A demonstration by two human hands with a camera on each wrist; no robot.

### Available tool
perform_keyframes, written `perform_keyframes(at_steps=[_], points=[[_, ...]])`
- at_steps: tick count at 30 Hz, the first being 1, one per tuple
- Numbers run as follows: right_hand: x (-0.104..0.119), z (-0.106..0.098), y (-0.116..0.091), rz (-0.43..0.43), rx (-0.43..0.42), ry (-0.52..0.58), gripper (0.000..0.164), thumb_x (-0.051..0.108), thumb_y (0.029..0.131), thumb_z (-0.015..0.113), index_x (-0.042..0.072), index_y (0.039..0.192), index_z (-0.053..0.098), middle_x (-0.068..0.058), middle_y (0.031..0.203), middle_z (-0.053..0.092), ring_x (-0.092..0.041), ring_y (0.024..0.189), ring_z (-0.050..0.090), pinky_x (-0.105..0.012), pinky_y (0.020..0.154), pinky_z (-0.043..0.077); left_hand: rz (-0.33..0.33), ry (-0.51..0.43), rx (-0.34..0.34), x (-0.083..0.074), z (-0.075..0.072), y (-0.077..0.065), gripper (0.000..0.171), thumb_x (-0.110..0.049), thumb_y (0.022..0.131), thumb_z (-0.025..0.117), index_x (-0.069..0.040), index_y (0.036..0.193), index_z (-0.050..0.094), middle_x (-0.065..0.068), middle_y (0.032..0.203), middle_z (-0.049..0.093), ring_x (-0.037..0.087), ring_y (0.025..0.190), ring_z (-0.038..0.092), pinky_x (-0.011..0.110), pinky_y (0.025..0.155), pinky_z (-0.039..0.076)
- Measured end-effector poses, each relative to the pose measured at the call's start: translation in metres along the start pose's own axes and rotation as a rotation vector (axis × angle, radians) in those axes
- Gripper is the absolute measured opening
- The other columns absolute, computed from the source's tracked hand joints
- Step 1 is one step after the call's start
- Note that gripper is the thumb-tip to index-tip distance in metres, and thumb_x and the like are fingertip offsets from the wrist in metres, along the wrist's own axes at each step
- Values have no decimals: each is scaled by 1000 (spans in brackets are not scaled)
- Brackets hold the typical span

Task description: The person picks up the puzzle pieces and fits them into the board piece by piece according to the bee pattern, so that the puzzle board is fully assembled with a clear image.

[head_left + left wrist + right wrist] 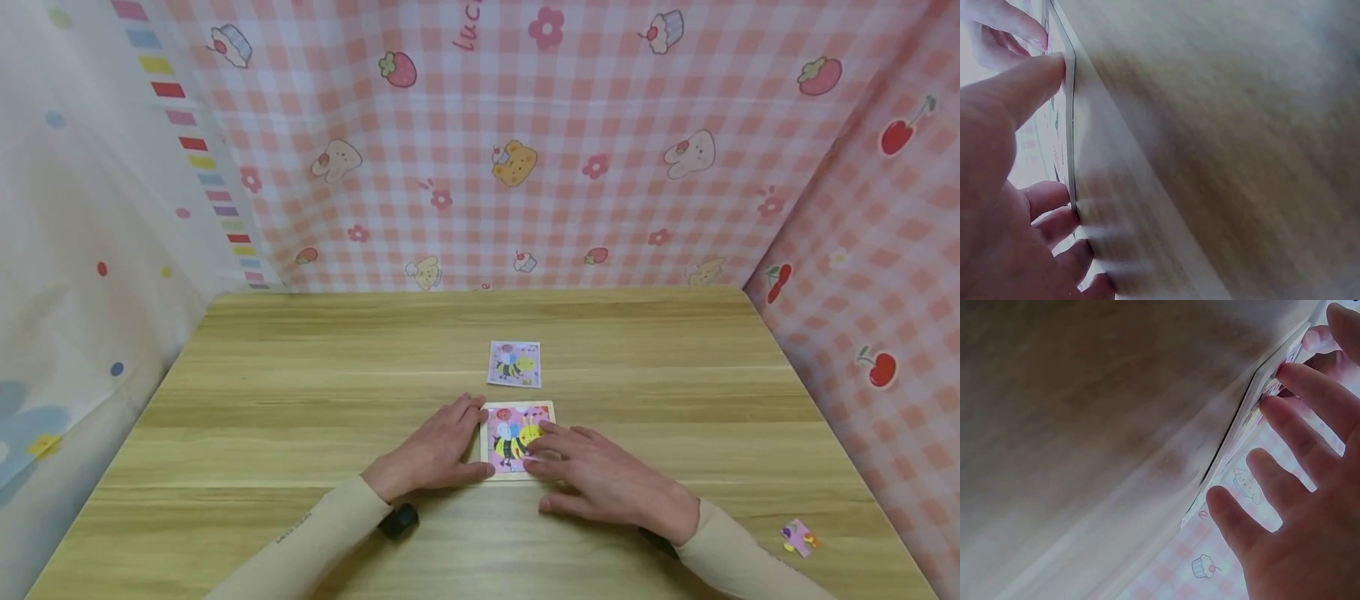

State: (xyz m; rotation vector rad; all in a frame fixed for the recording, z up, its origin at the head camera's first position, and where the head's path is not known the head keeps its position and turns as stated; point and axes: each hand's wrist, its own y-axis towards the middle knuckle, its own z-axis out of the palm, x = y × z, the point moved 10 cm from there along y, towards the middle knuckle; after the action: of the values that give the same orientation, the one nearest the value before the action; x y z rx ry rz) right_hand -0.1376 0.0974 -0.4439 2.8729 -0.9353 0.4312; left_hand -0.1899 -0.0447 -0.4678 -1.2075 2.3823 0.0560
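Note:
A square bee puzzle [505,446] lies in a pale wooden tray [484,450] on the table. My left hand [438,442] rests against the tray's left side, thumb at the near left corner and fingers near the far left corner; in the left wrist view its fingertips [1060,219] touch the edge. My right hand [600,475] reaches over the right side, its index and middle fingertips [1270,405] on the puzzle's surface and its other fingers spread. The right hand hides the puzzle's lower right part.
Beyond the tray lies a square card [514,364] with the same bee picture. A loose pink puzzle piece [800,538] lies at the near right of the wooden table [300,375]. Patterned curtains [480,167] stand behind and at both sides.

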Motion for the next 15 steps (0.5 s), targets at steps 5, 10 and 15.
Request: perform_keyframes(at_steps=[5, 10, 15], points=[[3, -3, 3, -17, 0, -16, 49, 49, 100, 65, 16, 137, 69, -2, 145, 60, -35, 147, 40, -61, 114, 38, -5, 3, 5, 0, -1, 0, 78, -46, 96, 72, 1, 151, 43, 20, 164, 31, 37, 152, 28, 49, 124, 25], [8, -4, 8, -21, 21, -31, 46, 48, 102, 63, 15, 132, 71, 0, 142, 62, -31, 144, 45, -58, 113, 39, -6, 6, 9, 0, -1, 0, 78, -46, 96, 72, 0, 151, 43, 20, 164, 31, 36, 152, 29, 48, 124, 26], [7, -3, 11, -11, 50, -13, 45, 45, 101, 64, 14, 133, 71, 0, 142, 63, -29, 140, 49, -56, 112, 41, -1, 6, 6, -1, -1, 0, 78, -46, 95, 73, 0, 151, 43, 20, 163, 32, 35, 150, 32, 48, 123, 28]])
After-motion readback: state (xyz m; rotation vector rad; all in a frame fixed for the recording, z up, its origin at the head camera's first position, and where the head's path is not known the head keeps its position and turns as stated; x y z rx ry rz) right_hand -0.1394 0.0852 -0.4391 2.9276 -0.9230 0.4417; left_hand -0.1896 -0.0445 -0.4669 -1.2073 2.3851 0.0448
